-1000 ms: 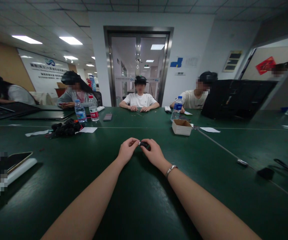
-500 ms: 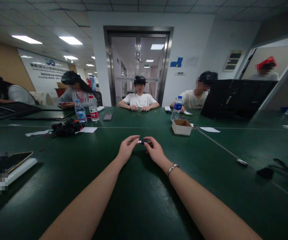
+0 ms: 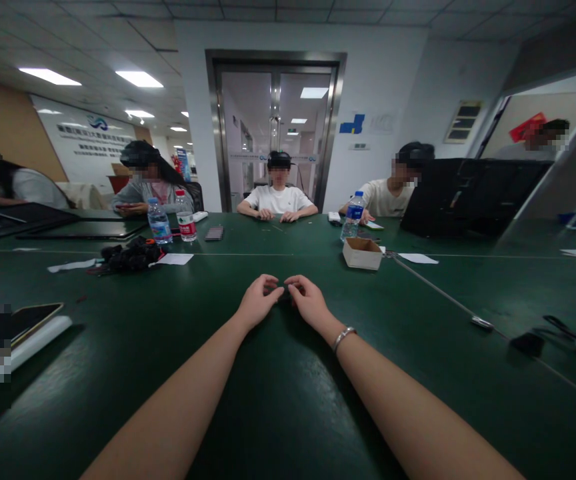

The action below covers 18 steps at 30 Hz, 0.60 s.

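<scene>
"Two hands in the head view: what has changed over the last half second?"

"The left hand (image 3: 260,300) and right hand (image 3: 311,301) are roughly where they were above the green table (image 3: 273,413), but the small dark object (image 3: 285,295) shows far less — just a dark sliver between them, its bright end out of sight."

"Which way does it point?"

"I can't tell now; it's mostly hidden. Half a second ago its long axis ran from hand to hand, bright end leftward."

"And the fingers?"

"Curled on both hands, a narrow gap between thumb and fingertips — whether either grips the object, I can't tell. A bracelet (image 3: 344,339) circles the right wrist; an open box (image 3: 362,259) stands beyond."
</scene>
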### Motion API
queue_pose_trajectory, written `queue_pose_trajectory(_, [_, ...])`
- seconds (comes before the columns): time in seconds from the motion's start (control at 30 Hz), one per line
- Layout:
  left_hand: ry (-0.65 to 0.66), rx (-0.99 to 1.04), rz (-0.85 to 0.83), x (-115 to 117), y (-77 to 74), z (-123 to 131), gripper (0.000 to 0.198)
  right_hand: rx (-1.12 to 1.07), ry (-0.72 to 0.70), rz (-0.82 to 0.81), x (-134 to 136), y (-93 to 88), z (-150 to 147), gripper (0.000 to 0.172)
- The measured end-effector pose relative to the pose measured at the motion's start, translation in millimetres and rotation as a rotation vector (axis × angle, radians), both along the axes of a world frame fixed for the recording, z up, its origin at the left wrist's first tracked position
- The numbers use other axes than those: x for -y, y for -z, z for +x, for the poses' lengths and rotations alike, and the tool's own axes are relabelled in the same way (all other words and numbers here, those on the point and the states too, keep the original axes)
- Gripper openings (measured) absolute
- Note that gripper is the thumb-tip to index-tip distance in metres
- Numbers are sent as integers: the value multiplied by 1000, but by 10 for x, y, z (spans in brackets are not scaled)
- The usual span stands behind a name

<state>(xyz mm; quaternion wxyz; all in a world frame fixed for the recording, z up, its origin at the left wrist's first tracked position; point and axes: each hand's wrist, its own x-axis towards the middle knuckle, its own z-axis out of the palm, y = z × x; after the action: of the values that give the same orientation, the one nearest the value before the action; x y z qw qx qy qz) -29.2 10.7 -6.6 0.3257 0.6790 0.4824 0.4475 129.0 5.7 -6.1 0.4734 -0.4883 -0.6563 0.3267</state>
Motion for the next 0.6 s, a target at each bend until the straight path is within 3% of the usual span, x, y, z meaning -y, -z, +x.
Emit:
queue_pose_trajectory(0.2, [13,-218,21,36,-57,11,23,267,-30,118,3,8,-21,16])
queue_pose_trajectory(0.37, [-48,-326,-27,24,-131,-98,33,330,-93,117,5,11,-10,27])
queue_pose_trajectory(0.5, [121,-488,-91,-1,-165,-299,42,407,-105,146,1,28,-2,27])
queue_pose_trajectory(0.6, [197,-490,-58,-1,-143,-388,37,448,-116,135,13,39,-1,30])
